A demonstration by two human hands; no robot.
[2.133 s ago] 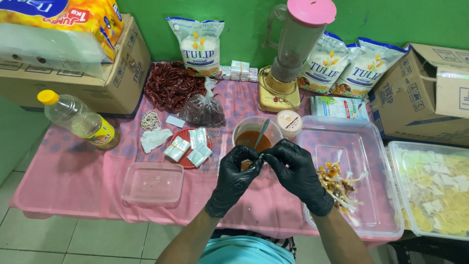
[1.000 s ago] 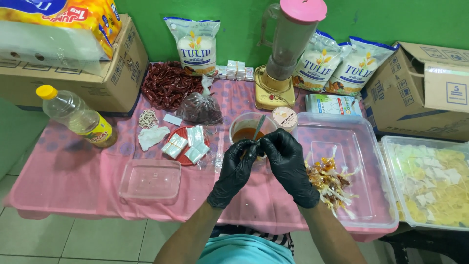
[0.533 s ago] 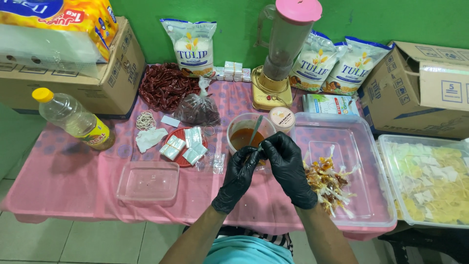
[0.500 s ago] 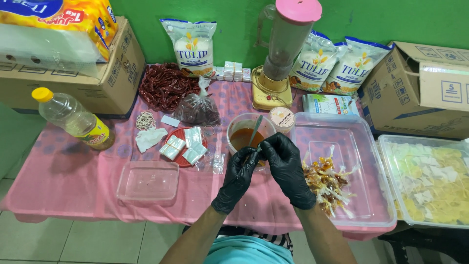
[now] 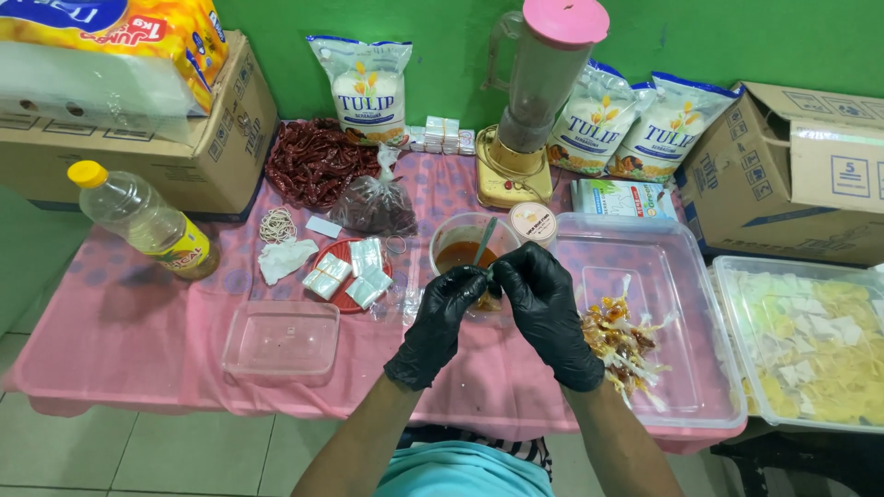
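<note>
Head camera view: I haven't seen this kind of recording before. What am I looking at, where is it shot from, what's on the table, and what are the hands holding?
One camera sits on a person's head and looks down, so the arms entering from below are that person's own. Both hands wear black gloves. The left hand and right hand meet fingertip to fingertip, pinching something small that the gloves mostly hide. Right behind them is a cup of orange-red sauce with a spoon in it. To the right, a clear tray holds a pile of small filled packets. Left lies an empty clear container. Farther back on the pink tablecloth are dried chillies, a blender and an oil bottle.
</note>
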